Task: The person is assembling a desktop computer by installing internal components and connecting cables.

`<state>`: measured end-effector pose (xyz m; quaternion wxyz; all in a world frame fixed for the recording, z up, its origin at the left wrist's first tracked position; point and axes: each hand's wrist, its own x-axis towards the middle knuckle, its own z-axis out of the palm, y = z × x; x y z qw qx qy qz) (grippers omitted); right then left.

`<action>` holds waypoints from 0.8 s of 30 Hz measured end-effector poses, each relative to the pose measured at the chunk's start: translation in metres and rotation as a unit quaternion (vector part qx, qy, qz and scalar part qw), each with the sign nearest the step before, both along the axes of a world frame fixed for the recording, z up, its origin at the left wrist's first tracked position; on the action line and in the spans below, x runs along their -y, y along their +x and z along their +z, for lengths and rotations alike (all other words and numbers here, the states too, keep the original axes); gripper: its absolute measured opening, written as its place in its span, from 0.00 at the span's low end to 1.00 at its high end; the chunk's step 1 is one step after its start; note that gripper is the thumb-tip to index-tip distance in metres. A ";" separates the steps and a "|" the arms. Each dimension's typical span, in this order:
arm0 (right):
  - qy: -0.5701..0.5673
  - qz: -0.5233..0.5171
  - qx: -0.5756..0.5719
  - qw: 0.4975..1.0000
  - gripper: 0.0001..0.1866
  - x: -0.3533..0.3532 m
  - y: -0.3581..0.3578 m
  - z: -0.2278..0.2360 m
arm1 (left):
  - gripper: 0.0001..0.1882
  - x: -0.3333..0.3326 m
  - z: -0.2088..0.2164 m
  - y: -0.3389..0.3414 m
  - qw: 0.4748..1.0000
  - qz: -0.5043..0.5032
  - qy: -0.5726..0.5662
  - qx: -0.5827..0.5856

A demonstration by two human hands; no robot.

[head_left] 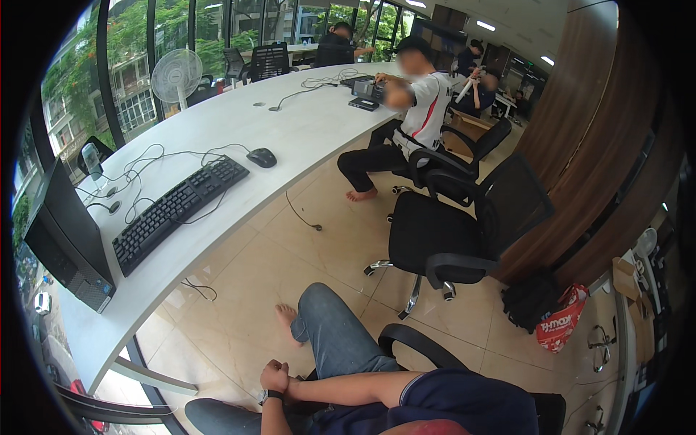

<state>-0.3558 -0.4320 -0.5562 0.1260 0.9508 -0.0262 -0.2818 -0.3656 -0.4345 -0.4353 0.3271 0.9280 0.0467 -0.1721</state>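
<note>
My hands rest together above my lap, low in the head view. Just past a wristwatch (271,396) with a dark band, my left hand (274,375) is curled closed, and no object shows in it. My right forearm comes across from a navy sleeve and ends against my left wrist. My right hand (293,388) is mostly hidden there, so its fingers cannot be made out. Nearest on the white desk are a black keyboard (177,212), a black mouse (262,157) and a black computer tower (80,254). My hands are apart from all three.
The long white desk (239,134) curves away to the back. An empty black office chair (442,232) stands at right. Further on, a seated person (428,101) handles a dark device. Loose cables (134,177) lie on the desk. A backpack (529,303) and red bag (562,319) sit by the wall.
</note>
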 end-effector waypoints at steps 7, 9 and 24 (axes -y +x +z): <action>-0.097 -0.055 0.137 0.984 0.15 -0.023 0.006 -0.031 | 0.24 0.003 -0.026 0.002 0.999 -0.017 -0.031 -0.032; -0.091 -0.058 0.127 0.986 0.13 -0.021 0.003 -0.027 | 0.25 0.003 -0.036 0.003 0.998 -0.024 -0.026 -0.046; 0.054 0.022 -0.050 0.997 0.12 0.020 -0.006 0.021 | 0.20 0.004 -0.034 0.012 0.994 0.101 -0.028 0.026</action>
